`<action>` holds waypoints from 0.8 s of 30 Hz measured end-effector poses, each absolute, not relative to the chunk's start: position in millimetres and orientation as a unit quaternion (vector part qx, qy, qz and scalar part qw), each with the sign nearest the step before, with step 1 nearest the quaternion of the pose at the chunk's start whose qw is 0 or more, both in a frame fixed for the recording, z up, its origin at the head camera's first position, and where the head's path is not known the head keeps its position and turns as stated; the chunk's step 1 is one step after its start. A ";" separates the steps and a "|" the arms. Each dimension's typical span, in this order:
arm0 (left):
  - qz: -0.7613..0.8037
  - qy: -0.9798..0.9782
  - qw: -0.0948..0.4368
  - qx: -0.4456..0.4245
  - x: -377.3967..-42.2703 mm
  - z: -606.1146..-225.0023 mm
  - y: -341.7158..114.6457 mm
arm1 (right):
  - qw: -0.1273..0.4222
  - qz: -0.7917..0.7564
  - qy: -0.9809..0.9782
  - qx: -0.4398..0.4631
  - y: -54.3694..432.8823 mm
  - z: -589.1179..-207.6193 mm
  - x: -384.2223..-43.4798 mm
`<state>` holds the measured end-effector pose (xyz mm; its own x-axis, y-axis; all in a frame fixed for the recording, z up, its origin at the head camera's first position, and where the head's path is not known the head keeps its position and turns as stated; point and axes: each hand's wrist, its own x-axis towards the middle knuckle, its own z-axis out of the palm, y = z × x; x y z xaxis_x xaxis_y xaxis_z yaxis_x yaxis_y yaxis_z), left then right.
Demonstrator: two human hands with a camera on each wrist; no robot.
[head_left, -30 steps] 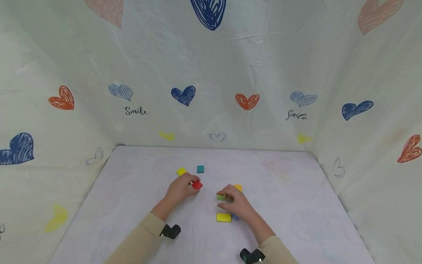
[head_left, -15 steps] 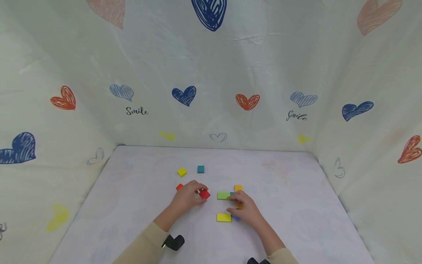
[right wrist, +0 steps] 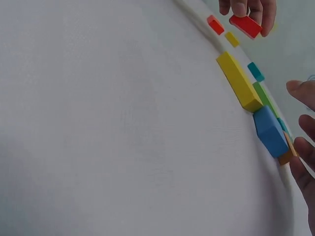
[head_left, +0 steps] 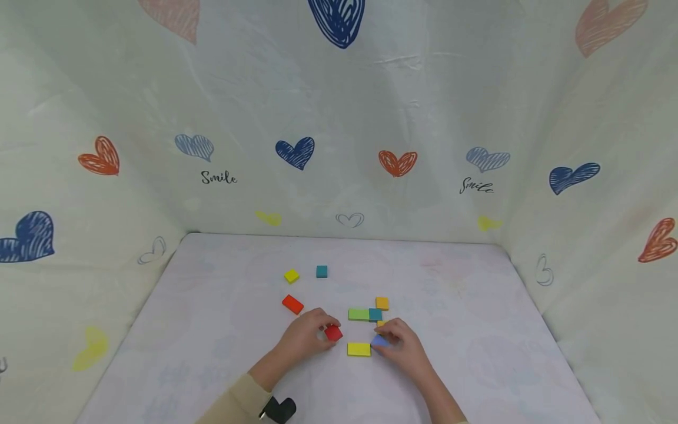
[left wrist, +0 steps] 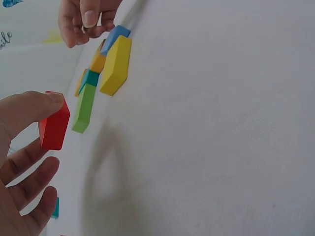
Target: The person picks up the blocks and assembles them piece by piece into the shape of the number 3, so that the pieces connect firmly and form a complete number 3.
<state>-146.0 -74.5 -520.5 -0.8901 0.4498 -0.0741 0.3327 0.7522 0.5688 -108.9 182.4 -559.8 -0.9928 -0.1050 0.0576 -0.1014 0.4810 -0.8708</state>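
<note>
One red block (head_left: 333,333) is up off the tabletop (head_left: 450,341), well apart from the back edge, pinched in the left hand (head_left: 304,337) (thumb against fingers, probably for easy turning). Meanwhile the right hand (head_left: 405,344) grips nothing, fingers loosely bent by the blue block (head_left: 379,341).

Left hand (head_left: 306,337) pinches red block (head_left: 333,334); right hand (head_left: 406,348) at blue block (head_left: 379,341), latter just beside yellow rectangular block (head_left: 359,350). Beyond: light-green block (head_left: 358,315) touching teal block (head_left: 375,315).
</note>
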 end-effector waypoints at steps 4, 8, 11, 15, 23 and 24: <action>0.283 0.931 0.110 0.205 -141.8 -527.5 -73.5 | -0.007 -0.516 0.855 -0.051 182.7 -566.8 -103.6; 0.284 0.931 0.112 0.200 -138.0 -534.4 -72.6 | -0.007 -0.514 0.857 -0.051 181.8 -573.6 -99.9; 0.286 0.930 0.114 0.198 -136.1 -539.1 -71.7 | -0.005 -0.509 0.860 -0.045 180.8 -576.6 -98.5; 0.291 0.929 0.121 0.197 -133.4 -545.2 -70.0 | -0.002 -0.504 0.863 -0.032 179.1 -579.4 -98.0; 0.306 0.927 0.122 0.180 -126.0 -552.4 -68.6 | -0.011 -0.462 0.885 -0.044 175.1 -585.8 -99.1; 0.307 0.927 0.119 0.180 -125.6 -553.4 -68.6 | -0.014 -0.459 0.887 -0.045 174.6 -585.6 -99.1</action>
